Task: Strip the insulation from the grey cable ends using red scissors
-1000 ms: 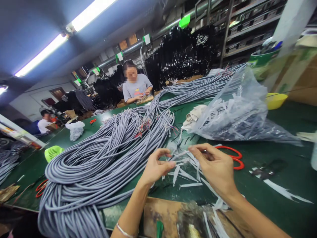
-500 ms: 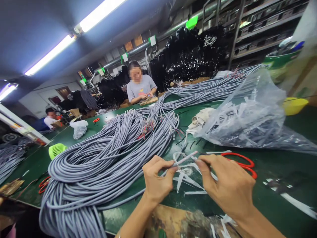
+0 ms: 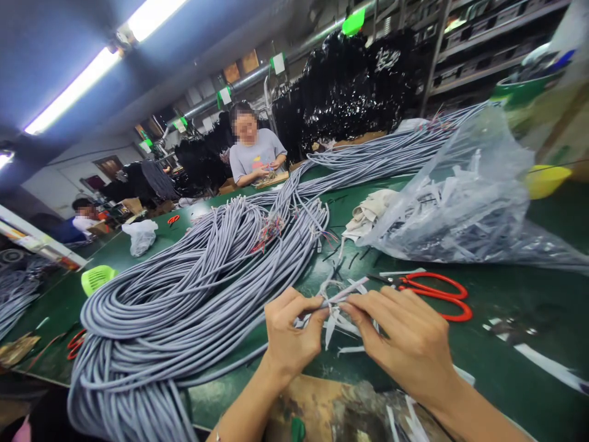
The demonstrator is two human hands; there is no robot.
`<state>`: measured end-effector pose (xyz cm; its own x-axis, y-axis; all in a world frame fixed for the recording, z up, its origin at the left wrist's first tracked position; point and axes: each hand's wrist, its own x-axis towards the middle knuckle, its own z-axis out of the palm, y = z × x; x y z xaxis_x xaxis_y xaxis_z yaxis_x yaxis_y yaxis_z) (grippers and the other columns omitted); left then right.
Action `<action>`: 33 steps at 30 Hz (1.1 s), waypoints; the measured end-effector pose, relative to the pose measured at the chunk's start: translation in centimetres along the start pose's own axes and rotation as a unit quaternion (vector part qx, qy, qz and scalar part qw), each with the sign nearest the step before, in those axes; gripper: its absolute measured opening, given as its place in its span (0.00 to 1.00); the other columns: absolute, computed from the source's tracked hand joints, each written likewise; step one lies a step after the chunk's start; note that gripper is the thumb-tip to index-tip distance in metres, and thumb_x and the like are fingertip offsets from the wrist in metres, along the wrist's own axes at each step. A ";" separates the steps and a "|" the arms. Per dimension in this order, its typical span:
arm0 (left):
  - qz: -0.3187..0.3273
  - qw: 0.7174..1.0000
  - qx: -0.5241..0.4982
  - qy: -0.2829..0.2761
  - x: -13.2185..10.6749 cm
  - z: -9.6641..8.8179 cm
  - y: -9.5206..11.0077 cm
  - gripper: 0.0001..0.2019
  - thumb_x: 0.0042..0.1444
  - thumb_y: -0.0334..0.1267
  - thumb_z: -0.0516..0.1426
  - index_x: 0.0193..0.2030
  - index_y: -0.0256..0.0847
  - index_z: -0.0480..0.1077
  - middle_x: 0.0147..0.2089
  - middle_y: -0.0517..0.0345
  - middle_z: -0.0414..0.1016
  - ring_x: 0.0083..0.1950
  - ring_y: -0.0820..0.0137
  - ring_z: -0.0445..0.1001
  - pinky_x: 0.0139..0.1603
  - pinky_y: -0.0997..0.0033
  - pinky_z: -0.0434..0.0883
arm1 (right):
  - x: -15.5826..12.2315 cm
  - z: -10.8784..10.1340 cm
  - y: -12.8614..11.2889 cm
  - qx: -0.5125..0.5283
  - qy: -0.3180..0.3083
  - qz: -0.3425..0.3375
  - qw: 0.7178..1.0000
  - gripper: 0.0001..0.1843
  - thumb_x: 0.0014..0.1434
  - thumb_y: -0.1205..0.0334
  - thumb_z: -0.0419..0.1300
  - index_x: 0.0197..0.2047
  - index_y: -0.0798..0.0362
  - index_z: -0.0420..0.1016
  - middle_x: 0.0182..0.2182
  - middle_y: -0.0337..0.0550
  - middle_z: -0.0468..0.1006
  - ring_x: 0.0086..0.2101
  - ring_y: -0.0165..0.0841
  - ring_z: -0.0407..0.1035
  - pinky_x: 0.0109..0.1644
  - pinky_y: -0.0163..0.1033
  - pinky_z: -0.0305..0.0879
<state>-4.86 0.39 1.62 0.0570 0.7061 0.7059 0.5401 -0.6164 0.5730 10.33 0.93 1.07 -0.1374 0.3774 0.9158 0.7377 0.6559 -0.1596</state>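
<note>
A grey cable (image 3: 356,286) with a pale end pokes up between my two hands. Thumb and forefinger of my left hand (image 3: 294,328) pinch it. My right hand (image 3: 407,331) is closed too, its thumb and fingertips pressed against the cable just right of the left fingertips; whether it also grips a thin strand is hidden. Fine whitish threads (image 3: 332,286) loop around the cable there. White strips (image 3: 347,324) lie beneath the fingers. Red-handled scissors (image 3: 435,288) rest just beyond my right hand, their dark blades pointing left.
Coiled grey cables (image 3: 184,307) cover the left of the green table (image 3: 221,399). A clear plastic bag of white scraps (image 3: 464,215) stands at the right, beside a crumpled cloth (image 3: 368,215). A worn board (image 3: 317,405) lies in front. A co-worker (image 3: 257,153) sits opposite.
My right hand has moved left, and its fingertips now meet the cable beside my left hand. More of the red scissors shows. My left hand keeps its pinch.
</note>
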 end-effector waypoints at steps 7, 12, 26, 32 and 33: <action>-0.013 1.000 -0.025 -0.012 0.0 0.3 0.4 0.07 0.47 0.28 0.59 0.28 0.41 0.78 0.19 0.58 0.69 0.20 0.74 0.64 0.21 0.76 0.63 | -0.4 0.7 -0.9 0.201 -0.072 0.216 0.953 0.18 0.60 0.53 0.51 0.23 0.51 0.69 0.16 0.36 0.72 0.16 0.26 0.64 0.20 0.30 0.59; -0.079 0.995 -0.063 -0.012 -0.3 0.6 0.5 0.06 0.47 0.31 0.61 0.32 0.42 0.78 0.21 0.59 0.71 0.19 0.74 0.62 0.20 0.76 0.61 | 0.2 0.7 -0.9 0.276 -0.088 0.349 0.891 0.21 0.55 0.45 0.52 0.21 0.52 0.69 0.14 0.38 0.69 0.16 0.28 0.64 0.19 0.31 0.60; -0.072 0.967 -0.139 -0.201 0.1 0.3 0.1 0.09 0.52 0.26 0.52 0.25 0.40 0.67 0.26 0.59 0.63 0.30 0.71 0.63 0.29 0.74 0.59 | 0.5 0.6 1.0 0.275 -0.008 0.470 0.838 0.20 0.44 0.44 0.61 0.19 0.52 0.69 0.15 0.38 0.69 0.17 0.27 0.62 0.20 0.32 0.58; -0.239 0.880 -0.367 -0.183 0.1 0.8 -0.6 0.23 0.50 0.45 0.59 0.19 0.40 0.48 0.22 0.67 0.55 0.13 0.83 0.60 0.11 0.84 0.53 | 1.6 0.3 2.5 0.420 0.065 0.555 0.715 0.27 0.36 0.35 0.63 0.24 0.51 0.62 0.13 0.28 0.56 0.13 0.20 0.42 0.13 0.29 0.39; -0.261 0.857 -0.403 -0.186 0.2 0.8 -0.8 0.24 0.48 0.48 0.61 0.20 0.41 0.48 0.21 0.68 0.57 0.11 0.83 0.61 0.09 0.85 0.52 | 1.6 0.4 2.2 0.475 0.004 0.550 0.687 0.28 0.35 0.36 0.64 0.28 0.51 0.64 0.15 0.29 0.61 0.13 0.19 0.41 0.13 0.29 0.38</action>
<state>-4.59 1.35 0.99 0.3293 0.9287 0.1706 -0.1736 -0.1181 0.9777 11.45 3.23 2.02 0.1643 0.9851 0.0510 -0.3732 0.1099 -0.9212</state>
